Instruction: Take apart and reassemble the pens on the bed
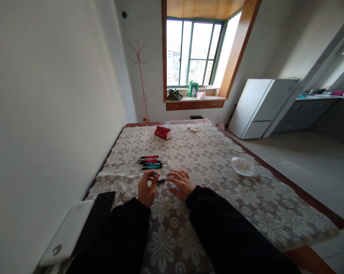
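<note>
My left hand (148, 189) is closed, thumb and fingers pinching a pen barrel whose blue end (155, 173) shows at the fingertips; the rest of it is hidden in the hand. Between the two hands lies a short black pen part (161, 181), close to the tablecloth. My right hand (181, 184) has its fingers stretched out and apart, fingertips right by the black part; whether they touch it I cannot tell. Just beyond the hands, several pens (151, 163) in black with red or blue lie side by side in a loose pile.
A flower-patterned cloth (162, 243) covers the table. Farther back sits a red tissue pack (162, 133), with crumpled tissue (192, 129) to its right. A white plastic bag (244, 166) lies on the right. At the near left are a white device (67, 232) and a dark flat object (96, 217).
</note>
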A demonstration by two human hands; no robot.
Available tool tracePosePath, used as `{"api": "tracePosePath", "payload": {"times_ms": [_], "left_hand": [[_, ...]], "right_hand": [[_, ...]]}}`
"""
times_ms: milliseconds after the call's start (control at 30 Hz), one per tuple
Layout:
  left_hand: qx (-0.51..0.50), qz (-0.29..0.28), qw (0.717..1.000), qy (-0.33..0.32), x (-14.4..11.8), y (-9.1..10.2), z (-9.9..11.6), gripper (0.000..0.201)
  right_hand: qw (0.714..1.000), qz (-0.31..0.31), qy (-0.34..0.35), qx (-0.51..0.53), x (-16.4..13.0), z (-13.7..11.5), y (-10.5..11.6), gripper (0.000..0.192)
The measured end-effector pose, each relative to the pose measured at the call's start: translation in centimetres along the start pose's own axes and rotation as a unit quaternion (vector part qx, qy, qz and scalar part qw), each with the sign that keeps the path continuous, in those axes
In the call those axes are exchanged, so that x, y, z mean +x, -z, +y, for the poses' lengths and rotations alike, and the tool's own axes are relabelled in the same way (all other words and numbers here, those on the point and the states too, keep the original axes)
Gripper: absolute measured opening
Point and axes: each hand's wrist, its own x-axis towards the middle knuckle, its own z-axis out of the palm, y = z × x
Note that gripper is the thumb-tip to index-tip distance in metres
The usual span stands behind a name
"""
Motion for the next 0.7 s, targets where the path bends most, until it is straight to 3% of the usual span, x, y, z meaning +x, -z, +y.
{"api": "tracePosePath", "payload": {"times_ms": [100,300,567,700], "left_hand": [[0.016,-0.029,0.999,-0.006,-0.1,-0.1,-0.1,0.015],[0.027,-0.034,0.999,0.003,-0.1,0.0,0.1,0.015],[0.016,0.005,1.000,0.016,-0.1,0.0,0.2,0.017],[0.011,0.020,1.000,0.000,-0.1,0.1,0.0,0.018]], "right_hand": [[1.000,-0.022,0.011,-0.010,0.0,-0.2,0.2,0.047],[0.996,-0.080,0.009,-0.049,-0.3,-0.7,0.0,0.064],[0.994,-0.100,0.011,-0.041,-0.1,-1.1,0.5,0.051],[0.994,-0.103,0.020,-0.035,0.0,-1.2,0.9,0.056]]}}
